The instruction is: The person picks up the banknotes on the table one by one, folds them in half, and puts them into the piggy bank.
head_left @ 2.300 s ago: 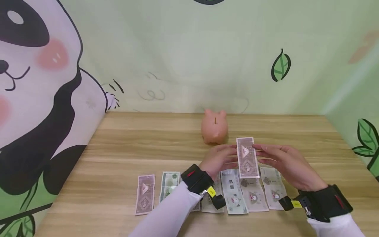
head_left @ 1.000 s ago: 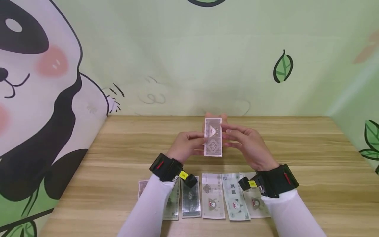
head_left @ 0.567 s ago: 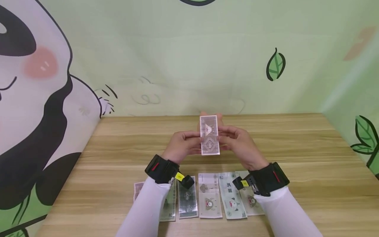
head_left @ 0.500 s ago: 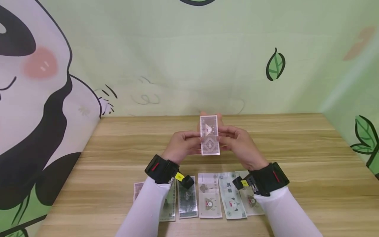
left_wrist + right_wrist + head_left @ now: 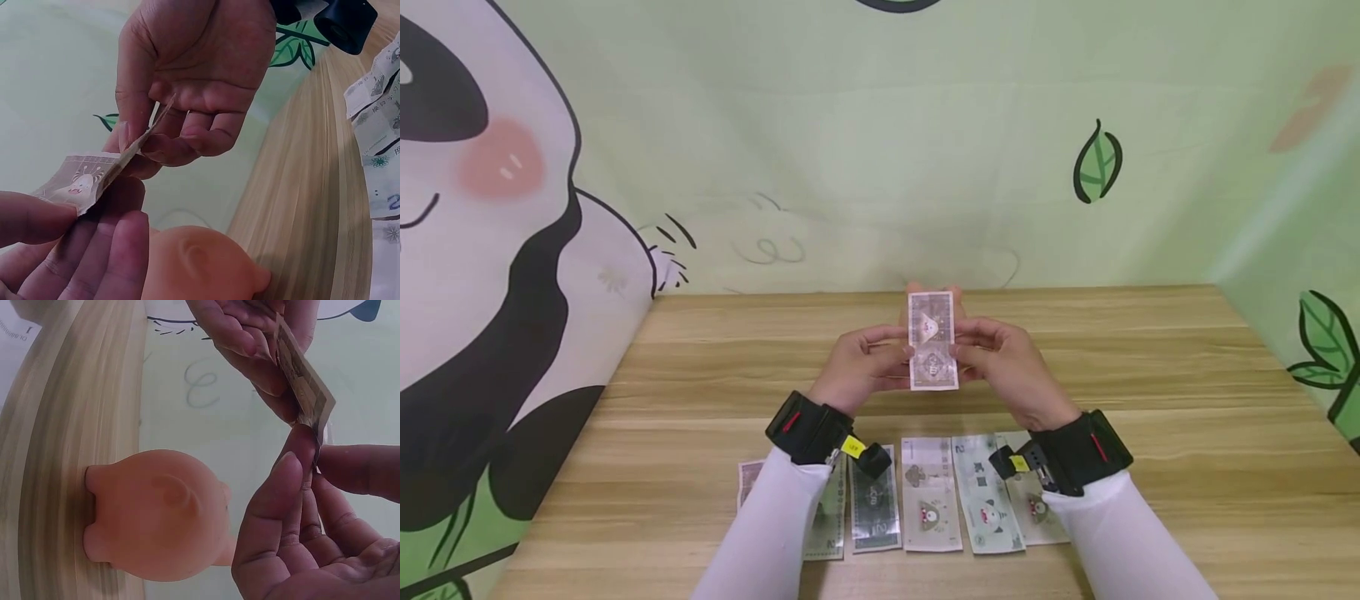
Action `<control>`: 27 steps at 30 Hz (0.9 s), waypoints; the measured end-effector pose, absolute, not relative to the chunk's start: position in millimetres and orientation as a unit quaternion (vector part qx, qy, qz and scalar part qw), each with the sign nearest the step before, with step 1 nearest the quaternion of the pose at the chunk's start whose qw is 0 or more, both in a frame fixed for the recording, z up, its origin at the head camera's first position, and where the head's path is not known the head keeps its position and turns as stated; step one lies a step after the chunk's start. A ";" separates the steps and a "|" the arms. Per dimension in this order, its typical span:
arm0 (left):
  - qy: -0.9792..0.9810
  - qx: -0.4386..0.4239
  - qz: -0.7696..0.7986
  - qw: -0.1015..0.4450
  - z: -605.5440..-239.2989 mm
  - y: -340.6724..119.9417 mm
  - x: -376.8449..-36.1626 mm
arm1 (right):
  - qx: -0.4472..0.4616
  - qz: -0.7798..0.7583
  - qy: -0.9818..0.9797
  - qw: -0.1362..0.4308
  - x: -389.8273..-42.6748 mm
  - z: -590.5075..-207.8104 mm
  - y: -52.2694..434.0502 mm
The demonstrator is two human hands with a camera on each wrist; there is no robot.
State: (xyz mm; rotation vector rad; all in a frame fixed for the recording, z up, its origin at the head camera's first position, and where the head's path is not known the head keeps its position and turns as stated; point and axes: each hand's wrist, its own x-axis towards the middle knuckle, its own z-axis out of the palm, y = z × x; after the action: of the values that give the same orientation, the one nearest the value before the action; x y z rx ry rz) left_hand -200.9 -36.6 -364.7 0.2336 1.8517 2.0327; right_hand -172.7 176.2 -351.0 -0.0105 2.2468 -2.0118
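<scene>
Both hands hold one purplish banknote (image 5: 932, 342) upright by its long edges, above the wooden table (image 5: 1150, 367). My left hand (image 5: 901, 357) pinches its left edge and my right hand (image 5: 961, 352) pinches its right edge. A pink piggy bank (image 5: 956, 293) stands right behind the note, almost wholly hidden in the head view. The left wrist view shows the piggy bank (image 5: 200, 262) under the note (image 5: 81, 181), which my left hand (image 5: 75, 215) holds. In the right wrist view the piggy bank (image 5: 156, 515) lies below my right hand (image 5: 306, 459) and the note (image 5: 303, 375).
A row of several banknotes (image 5: 932, 500) lies flat along the table's near edge, partly under my white sleeves (image 5: 775, 533). Black wrist bands with cameras (image 5: 808, 429) sit on both wrists. Green cartoon walls (image 5: 850, 150) close off the back and both sides.
Both hands carried the note from the right side of the table to the middle, over the piggy bank. In the last half second it has barely moved.
</scene>
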 end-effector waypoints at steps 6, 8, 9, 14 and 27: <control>0.653 0.076 0.730 0.187 -362.7 -37.2 -199.7 | -0.002 -0.667 0.742 0.064 -172.1 -349.8 176.1; 0.651 0.074 0.732 0.187 -362.3 -37.5 -199.5 | -0.001 -0.667 0.743 0.064 -171.9 -349.2 175.9; 0.651 0.074 0.732 0.187 -362.1 -37.7 -199.5 | -0.002 -0.667 0.743 0.064 -171.8 -348.9 175.8; 0.648 0.067 0.735 0.189 -362.4 -38.2 -200.4 | -0.006 -0.669 0.741 0.065 -171.6 -347.9 175.3; 0.638 0.059 0.744 0.189 -362.8 -37.8 -201.3 | -0.007 -0.670 0.740 0.064 -172.0 -347.5 176.7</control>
State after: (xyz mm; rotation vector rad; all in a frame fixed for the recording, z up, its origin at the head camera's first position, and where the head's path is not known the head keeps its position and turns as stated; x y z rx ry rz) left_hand -201.3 -37.8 -362.8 0.1651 1.7942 2.0921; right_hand -172.0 176.7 -347.5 -0.0220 2.2337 -2.0223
